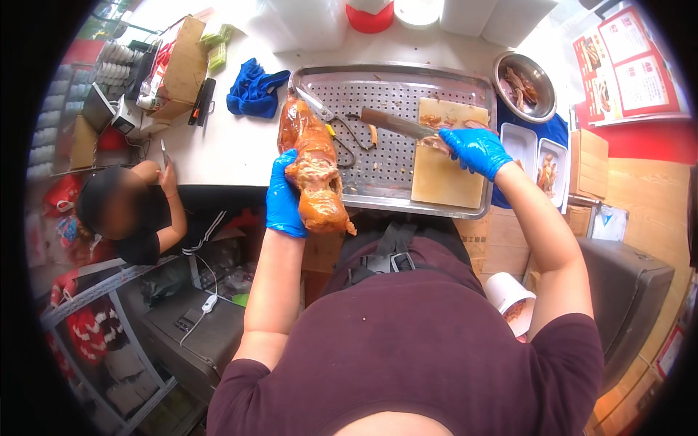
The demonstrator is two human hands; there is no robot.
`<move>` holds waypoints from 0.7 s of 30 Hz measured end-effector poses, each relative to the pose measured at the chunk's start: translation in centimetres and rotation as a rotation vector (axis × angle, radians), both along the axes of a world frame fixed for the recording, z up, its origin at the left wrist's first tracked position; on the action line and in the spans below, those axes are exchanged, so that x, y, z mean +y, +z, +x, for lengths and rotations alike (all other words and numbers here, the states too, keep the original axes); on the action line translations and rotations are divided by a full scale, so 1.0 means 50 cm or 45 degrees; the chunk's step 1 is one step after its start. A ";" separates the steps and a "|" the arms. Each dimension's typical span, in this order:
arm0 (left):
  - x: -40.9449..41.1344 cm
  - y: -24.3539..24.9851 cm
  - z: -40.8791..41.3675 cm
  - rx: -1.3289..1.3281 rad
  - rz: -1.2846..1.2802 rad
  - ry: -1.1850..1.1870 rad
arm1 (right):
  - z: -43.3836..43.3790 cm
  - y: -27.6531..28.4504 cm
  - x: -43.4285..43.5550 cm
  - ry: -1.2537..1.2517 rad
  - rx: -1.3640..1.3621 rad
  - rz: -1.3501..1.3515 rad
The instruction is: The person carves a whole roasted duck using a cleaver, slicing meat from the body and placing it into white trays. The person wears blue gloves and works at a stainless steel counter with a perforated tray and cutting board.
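My left hand (284,195), in a blue glove, grips a whole roast duck (315,158) by its left side. The glossy brown bird lies lengthwise over the tray's left end, its skin torn open at the middle. My right hand (474,150), also gloved, is closed around the hidden handle of a knife (401,124). Its blade points left over the perforated metal tray (381,182). Beneath that hand is a cutting board (447,182) with scraps of meat (434,144). Kitchen shears (316,104) with dark loop handles lie between the duck and the blade.
A steel bowl (525,86) with meat pieces stands at the back right, above white trays (518,143). A blue cloth (256,88) lies left of the tray. At the left sits another person (139,218) with a phone. A white bucket (504,291) is below on the right.
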State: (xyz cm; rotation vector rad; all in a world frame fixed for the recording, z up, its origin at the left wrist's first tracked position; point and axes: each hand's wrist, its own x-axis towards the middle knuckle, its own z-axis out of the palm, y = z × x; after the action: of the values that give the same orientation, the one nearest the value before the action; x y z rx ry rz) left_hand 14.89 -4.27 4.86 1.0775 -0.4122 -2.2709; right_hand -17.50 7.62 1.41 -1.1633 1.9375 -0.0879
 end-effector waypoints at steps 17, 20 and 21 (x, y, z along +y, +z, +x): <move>0.012 -0.016 -0.022 0.027 0.114 -0.042 | 0.007 -0.071 0.001 0.283 0.598 -0.473; 0.018 -0.004 -0.033 0.002 0.081 -0.027 | 0.008 -0.081 0.005 0.217 0.626 -0.549; 0.019 -0.003 -0.034 0.000 0.078 -0.022 | 0.006 -0.087 0.008 0.189 0.625 -0.589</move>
State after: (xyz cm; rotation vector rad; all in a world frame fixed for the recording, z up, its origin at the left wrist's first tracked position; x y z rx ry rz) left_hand 13.16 -3.32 4.70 1.1087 -0.3554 -2.3121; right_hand -17.18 8.00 -2.96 -1.7604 2.3195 -0.1935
